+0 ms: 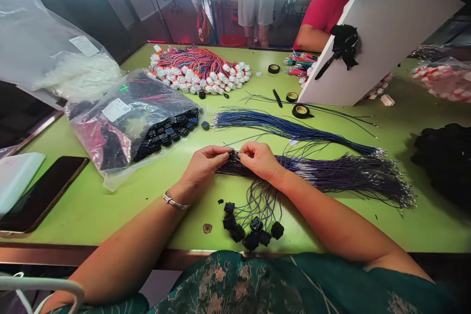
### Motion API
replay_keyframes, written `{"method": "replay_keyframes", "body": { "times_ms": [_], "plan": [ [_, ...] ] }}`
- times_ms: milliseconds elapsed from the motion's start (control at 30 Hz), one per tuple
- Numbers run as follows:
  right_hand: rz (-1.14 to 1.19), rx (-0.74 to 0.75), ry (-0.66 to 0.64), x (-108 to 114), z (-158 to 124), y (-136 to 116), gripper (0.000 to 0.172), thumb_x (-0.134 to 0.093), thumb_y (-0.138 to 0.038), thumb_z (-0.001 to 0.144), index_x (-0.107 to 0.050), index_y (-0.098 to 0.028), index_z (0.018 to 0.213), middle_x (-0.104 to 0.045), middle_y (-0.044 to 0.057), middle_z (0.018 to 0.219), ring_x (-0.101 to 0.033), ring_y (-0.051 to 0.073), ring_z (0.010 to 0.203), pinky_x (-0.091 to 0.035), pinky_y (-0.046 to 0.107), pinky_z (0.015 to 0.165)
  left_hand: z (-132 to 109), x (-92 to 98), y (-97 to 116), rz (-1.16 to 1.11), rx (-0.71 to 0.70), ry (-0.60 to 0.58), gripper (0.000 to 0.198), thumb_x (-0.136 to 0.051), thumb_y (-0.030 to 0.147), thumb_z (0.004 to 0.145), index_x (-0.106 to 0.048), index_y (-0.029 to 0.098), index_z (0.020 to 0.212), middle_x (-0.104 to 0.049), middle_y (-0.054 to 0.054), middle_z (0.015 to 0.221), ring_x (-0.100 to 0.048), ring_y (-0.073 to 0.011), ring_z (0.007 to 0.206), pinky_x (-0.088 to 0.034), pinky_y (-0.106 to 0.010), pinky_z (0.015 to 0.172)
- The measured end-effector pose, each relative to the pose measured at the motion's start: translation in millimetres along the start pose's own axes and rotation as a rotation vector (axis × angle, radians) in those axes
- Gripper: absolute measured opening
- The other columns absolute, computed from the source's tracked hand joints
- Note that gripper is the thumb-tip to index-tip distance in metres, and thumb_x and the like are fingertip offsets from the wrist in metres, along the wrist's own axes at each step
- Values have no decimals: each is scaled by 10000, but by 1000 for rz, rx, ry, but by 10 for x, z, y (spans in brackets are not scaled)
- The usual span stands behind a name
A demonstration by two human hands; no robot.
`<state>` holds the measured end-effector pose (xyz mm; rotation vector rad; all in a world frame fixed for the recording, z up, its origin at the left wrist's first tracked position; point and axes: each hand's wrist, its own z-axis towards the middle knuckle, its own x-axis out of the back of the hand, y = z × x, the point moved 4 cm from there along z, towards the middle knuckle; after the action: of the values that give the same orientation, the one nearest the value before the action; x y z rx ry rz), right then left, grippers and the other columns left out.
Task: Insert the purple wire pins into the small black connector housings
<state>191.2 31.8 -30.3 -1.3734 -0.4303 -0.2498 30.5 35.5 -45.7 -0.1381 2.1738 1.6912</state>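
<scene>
A left hand (207, 166) pinches a small, blocky black plastic connector (231, 155), its long axis indiscernible. At the connector's three o'clock, just beside it, the right hand (259, 160) curls, fingertips pressed together, their hold unclear.

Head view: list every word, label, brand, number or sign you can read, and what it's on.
No text is legible here.
Upper label on the upper-left clear bag: lines of print, too small and blurred to read.
Lower label on the clear bag with black parts: print visible, also too small and blurred.
Phone: dark screen, no text readable.
</scene>
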Motion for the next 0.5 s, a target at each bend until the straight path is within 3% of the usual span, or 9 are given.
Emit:
{"method": "replay_keyframes", "body": {
  "times_ms": [267,500],
  "plan": [
    [-50,5,-23,-10,-16,14,102,-530,-218,733,-583,-151,675,-543,-27,586,-422,79,536,-334,206,534,-11,-7,-8,21,-11,4,216,-829,214,614,-758,149,807,-752,-72,858,-675,-156,801,-513,-286,830],
    [-10,-80,-11,13,-12,4,93,-537,-210,703,-566,-153,635,-504,-36,547,-406,77,513,-326,206,509,-14,-13,-4,41,-24,17,216,-831,218,603,-758,158,798,-750,-66,854,-670,-163,808,-506,-303,840]
  ]
}}
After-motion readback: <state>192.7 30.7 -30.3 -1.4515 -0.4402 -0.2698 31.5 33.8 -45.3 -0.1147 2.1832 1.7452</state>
